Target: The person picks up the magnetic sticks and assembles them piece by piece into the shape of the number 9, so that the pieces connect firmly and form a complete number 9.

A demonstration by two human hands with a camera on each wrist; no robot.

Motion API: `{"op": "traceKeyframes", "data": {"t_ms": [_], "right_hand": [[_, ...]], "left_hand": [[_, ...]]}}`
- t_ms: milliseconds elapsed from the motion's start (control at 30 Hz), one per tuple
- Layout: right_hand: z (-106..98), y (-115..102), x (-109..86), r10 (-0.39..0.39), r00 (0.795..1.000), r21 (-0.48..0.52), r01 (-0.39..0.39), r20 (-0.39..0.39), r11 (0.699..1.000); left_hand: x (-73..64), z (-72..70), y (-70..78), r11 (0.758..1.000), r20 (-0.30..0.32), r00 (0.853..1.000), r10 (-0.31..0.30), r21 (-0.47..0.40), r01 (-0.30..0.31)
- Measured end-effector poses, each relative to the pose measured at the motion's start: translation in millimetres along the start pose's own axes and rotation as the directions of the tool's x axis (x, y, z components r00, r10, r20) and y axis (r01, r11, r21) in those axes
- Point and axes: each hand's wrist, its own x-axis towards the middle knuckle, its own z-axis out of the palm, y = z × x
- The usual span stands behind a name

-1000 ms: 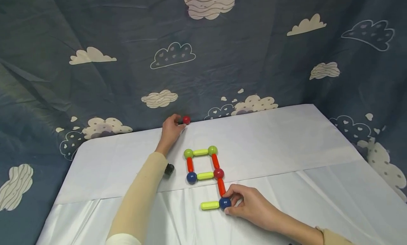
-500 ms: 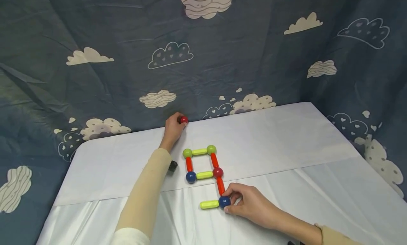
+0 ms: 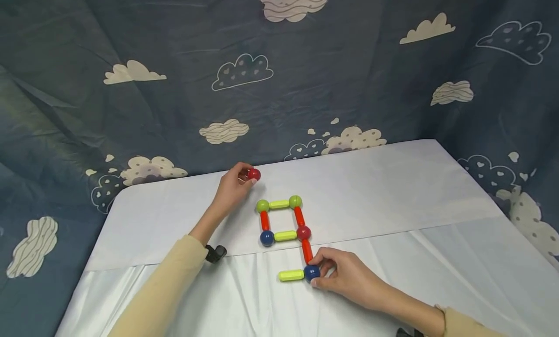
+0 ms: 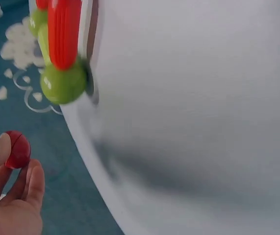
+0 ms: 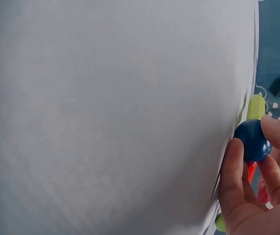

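My left hand (image 3: pixel 233 186) pinches a red ball (image 3: pixel 254 174) between thumb and fingers, near the far edge of the table; the left wrist view shows the same red ball (image 4: pixel 18 150) in the fingertips. My right hand (image 3: pixel 345 278) grips a blue ball (image 3: pixel 312 272) at the near end of a figure of balls and rods. A yellow-green rod (image 3: pixel 291 275) sticks out left from that ball, and a red rod (image 3: pixel 307 252) joins it to another red ball (image 3: pixel 304 233). Beyond lies a square with two green balls (image 3: pixel 295 201) and a second blue ball (image 3: pixel 267 238).
A white cloth covers the table (image 3: pixel 384 191). Behind it hangs a dark blue curtain (image 3: pixel 332 84) with cloud prints. A black wrist camera (image 3: pixel 216 253) sits under the left forearm.
The left hand has closed on the red ball at the far edge and drawn it slightly toward the figure. My right hand has kept its hold on the blue ball.
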Motion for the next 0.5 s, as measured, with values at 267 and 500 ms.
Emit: {"op": "traceKeyframes", "data": {"t_ms": [267, 500], "right_hand": [[-1, -1, -1.0, 0.018, 1.0, -0.004, -0.018, 0.0, 1.0], [0, -2, -0.3, 0.008, 1.0, 0.001, -0.008, 0.011, 1.0]], "left_hand": [[-76.0, -11.4, 9.2, 0.984, 0.018, 0.986, 0.164, 0.063, -0.164], [-137.3, -7.2, 15.3, 0.99, 0.059, 0.988, 0.141, 0.007, -0.142]]}}
